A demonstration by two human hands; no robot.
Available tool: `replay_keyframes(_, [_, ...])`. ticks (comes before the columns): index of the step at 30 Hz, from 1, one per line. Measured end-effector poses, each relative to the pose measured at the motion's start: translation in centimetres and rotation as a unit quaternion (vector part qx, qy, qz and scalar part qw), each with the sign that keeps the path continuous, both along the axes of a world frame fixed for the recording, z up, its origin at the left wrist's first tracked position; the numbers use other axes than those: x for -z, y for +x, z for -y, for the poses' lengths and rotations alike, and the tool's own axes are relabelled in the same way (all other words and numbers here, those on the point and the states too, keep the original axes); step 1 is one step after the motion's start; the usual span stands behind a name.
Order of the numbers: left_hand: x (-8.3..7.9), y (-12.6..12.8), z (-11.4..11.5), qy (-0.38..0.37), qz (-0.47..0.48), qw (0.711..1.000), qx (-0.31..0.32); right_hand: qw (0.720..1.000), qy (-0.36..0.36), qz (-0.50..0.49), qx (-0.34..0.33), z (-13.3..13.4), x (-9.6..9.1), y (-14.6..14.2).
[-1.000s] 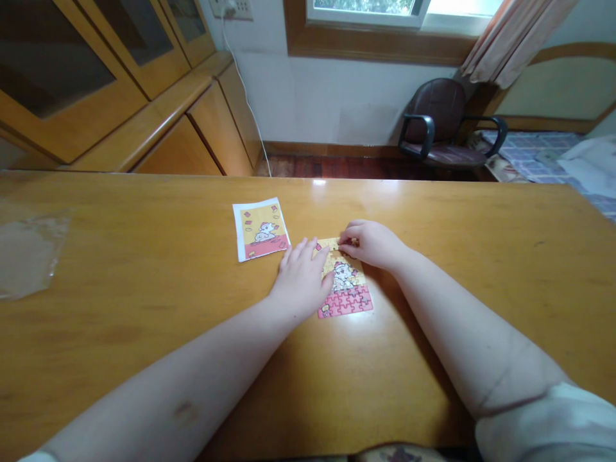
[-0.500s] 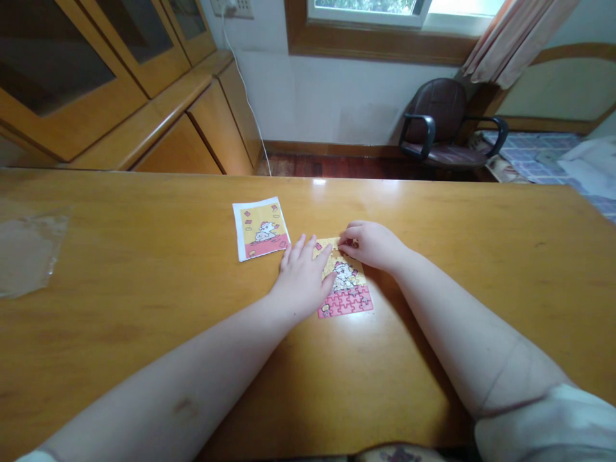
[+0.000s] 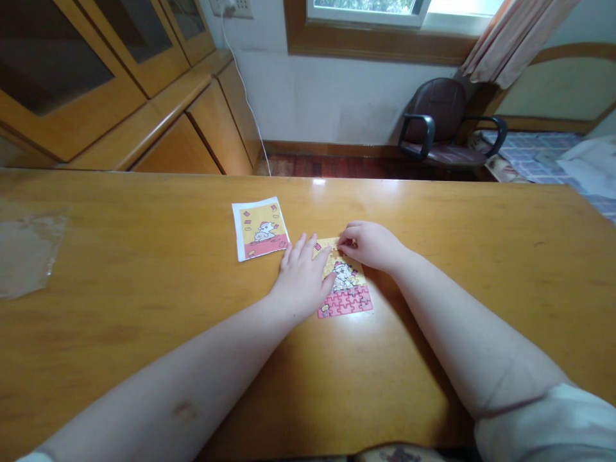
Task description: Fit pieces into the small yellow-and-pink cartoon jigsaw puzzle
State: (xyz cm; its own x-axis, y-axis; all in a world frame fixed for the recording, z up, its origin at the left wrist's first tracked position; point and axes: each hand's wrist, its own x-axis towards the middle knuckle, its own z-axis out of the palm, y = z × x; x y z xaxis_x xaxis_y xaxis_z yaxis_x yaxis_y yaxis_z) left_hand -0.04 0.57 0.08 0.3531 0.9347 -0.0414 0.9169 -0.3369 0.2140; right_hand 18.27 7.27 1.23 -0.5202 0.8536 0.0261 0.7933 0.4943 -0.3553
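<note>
Now the left hand [image 3: 301, 280] lies spread, partly over the puzzle [image 3: 347, 299]; the right hand [image 3: 369, 244] curls at its upper-right corner, whether gripping anything I cannot tell.

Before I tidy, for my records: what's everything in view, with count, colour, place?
table: one, brown, foreground
puzzle: one, yellow, pink, table
picture sheet: one, yellow, pink, white, left of puzzle
plastic film: one, clear, table's left
cabinet: one, brown, left
wall: one, white, beyond table
floor: one, reddish, below wall
socket: one, white, wall
cable: one, white, wall
window: one, white frame, wall
curtain: one, pink, by window
chair: one, dark, beyond table
bed: one, bluish, right
left hand: one, bare, on puzzle
right hand: one, bare, at puzzle
</note>
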Motion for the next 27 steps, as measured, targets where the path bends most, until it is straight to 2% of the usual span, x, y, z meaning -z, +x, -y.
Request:
replay_keyframes(6, [-0.1, 0.0, -0.1, -0.011, 0.001, 1.0, -0.004, 1.0, -0.006, -0.018, 0.01, -0.2, -0.1, 0.1])
replay_keyframes(13, [-0.1, 0.0, -0.1, -0.011, -0.015, 1.0, -0.004, 0.989, 0.013, -0.051, 0.14, -0.8, -1.0, 1.2])
replay_keyframes(18, [0.1, -0.1, -0.1, -0.013, -0.028, 1.0, -0.005, 0.978, -0.004, -0.026, 0.207, -1.6, -0.6, 2.3])
replay_keyframes(23, [0.1, -0.1, -0.2, -0.008, -0.03, 0.999, -0.011, 0.981, -0.019, -0.002, 0.191, -2.0, 0.1, 2.8])
replay_keyframes(27, [-0.1, -0.2, -0.1, -0.006, -0.01, 1.0, 0.022, 0.988, -0.027, 0.003, 0.155, -2.0, 0.2, 2.7])
